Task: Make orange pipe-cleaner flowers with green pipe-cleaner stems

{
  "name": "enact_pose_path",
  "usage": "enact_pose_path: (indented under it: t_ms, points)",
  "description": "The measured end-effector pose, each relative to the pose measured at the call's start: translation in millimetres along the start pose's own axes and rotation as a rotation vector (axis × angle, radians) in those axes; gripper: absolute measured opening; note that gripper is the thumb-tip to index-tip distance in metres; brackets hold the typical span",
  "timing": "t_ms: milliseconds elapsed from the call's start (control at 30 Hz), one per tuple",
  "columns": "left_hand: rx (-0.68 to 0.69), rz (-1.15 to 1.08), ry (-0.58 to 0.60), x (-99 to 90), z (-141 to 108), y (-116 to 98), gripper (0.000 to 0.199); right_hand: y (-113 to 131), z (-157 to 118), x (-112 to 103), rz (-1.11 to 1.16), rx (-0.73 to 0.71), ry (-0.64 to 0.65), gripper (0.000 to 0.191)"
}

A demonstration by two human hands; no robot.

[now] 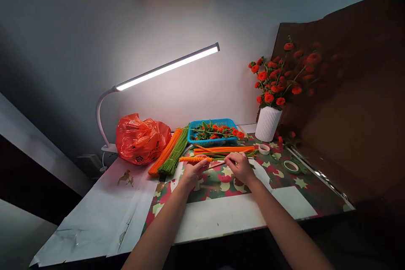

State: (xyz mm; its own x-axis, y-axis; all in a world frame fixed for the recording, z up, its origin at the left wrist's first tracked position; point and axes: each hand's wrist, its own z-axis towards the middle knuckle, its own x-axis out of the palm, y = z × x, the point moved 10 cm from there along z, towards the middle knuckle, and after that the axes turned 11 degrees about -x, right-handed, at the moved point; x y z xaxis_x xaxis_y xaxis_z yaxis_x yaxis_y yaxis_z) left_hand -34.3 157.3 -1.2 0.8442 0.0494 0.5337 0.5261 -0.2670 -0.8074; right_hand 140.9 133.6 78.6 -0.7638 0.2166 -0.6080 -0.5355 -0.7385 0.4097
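My left hand [193, 172] pinches a coiled orange pipe-cleaner piece [194, 159], which points left from the fingers. A thin wooden stick [215, 166] runs between my two hands. Its right end is in the closed fingers of my right hand [239, 167]. Just behind the hands, loose orange pipe cleaners [226, 149] lie across the patterned sheet [218, 183], with some green stems near my right fingers.
Orange [167, 152] and green bundles [175, 152] lie beside a red plastic bag [141, 139]. Behind are a blue basket [193, 139] of small flowers and a white vase [268, 124]. Tape rolls [263, 149] sit at right; a lamp [167, 67] hangs above.
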Motion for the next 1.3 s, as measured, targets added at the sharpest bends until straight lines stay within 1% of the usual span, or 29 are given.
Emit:
enact_pose_path:
  t_ms: [133,233,333,433,533,600,667,800,967,1100,1233,1300]
  points:
    - [-0.030,0.084,-0.012,6.6,-8,3,0.029,4,-2,10,-0.006,0.000,-0.004,0.022]
    - [-0.028,0.131,-0.015,9.3,-13,3,0.029,9,-3,18,-0.010,-0.010,-0.005,0.023]
    - [-0.021,0.158,-0.038,4.3,-11,2,0.031,13,-4,21,-0.009,-0.015,0.009,0.024]
    - [-0.028,0.192,-0.065,-3.6,-7,4,0.034,13,-3,20,-0.027,-0.018,0.033,0.025]
    - [-0.005,0.235,-0.034,-3.9,-4,1,0.036,11,-3,19,-0.032,-0.034,0.053,0.025]
    - [0.044,0.207,0.022,0.0,-3,-5,0.040,10,-3,19,-0.017,-0.044,0.060,0.025]
    - [0.074,0.147,0.045,0.3,-2,-11,0.044,9,-3,18,0.008,-0.042,0.055,0.025]
    - [0.069,0.117,0.001,-6.4,2,-12,0.041,9,-3,17,0.048,-0.045,0.058,0.027]
    - [0.077,0.138,0.012,-5.9,2,-10,0.039,13,-4,17,0.058,-0.063,0.023,0.025]
    - [0.048,0.146,-0.003,-7.0,3,-6,0.039,13,-4,18,0.057,-0.058,0.006,0.025]
    - [0.061,0.071,0.010,-6.9,2,-9,0.039,11,-5,16,0.067,-0.044,-0.021,0.024]
    - [0.040,0.043,0.007,-8.8,2,-7,0.041,10,-5,16,0.082,-0.045,-0.027,0.024]
